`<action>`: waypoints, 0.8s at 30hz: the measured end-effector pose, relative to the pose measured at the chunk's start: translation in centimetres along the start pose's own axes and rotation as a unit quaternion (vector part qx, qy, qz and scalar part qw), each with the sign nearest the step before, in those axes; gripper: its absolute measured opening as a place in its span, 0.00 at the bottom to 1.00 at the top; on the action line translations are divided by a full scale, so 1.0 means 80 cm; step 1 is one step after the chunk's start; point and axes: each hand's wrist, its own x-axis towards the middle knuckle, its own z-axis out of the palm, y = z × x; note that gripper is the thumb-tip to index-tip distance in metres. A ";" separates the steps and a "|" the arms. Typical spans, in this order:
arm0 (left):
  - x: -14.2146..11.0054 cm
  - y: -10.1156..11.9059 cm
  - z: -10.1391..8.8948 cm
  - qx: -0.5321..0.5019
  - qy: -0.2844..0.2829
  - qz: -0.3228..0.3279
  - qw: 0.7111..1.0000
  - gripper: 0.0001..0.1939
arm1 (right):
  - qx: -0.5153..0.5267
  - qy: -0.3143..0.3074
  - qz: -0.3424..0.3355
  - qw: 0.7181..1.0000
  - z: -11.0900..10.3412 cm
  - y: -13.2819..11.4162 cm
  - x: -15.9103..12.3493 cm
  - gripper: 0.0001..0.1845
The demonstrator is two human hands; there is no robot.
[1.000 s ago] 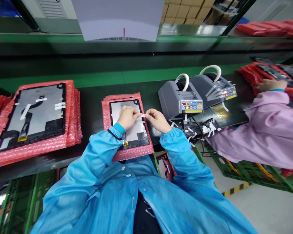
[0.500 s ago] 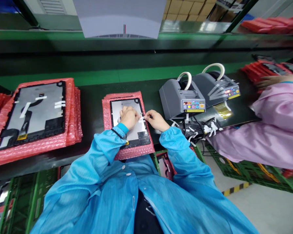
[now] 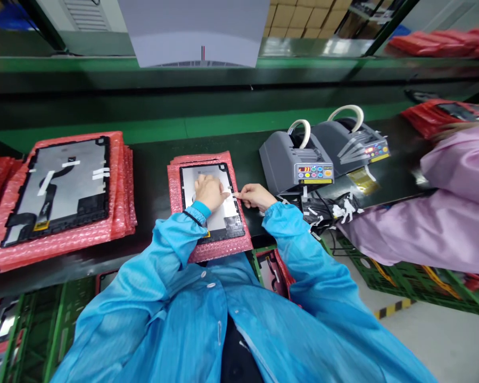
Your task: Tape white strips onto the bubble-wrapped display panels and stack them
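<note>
Bench (image 3: 151, 181) held pink wrap (image 3: 219, 249), w/ panel (image 3: 227, 230) atop.
Panel prob. light, stiff, fragile; opp. edges suited gripping. L hand (image 3: 208, 192) half-curled over it; R hand (image 3: 259, 197) near-pinched at edge tape (image 3: 234, 195), hold on tape unclear for both.

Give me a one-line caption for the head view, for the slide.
Left hand over a black-framed panel on red bubble wrap; right hand at its edge, near two tape dispensers.

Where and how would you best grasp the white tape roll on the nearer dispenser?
Probably by the tape roll's exposed top arch, pinched across its narrow width from above: the roll stands upright, its lower part sunk inside the nearer dispenser.
</note>
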 end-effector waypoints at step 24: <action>-0.074 -0.126 -0.049 -0.119 0.127 -0.192 0.966 0.12 | -0.229 0.128 -0.077 0.962 0.039 -0.036 -0.047 0.08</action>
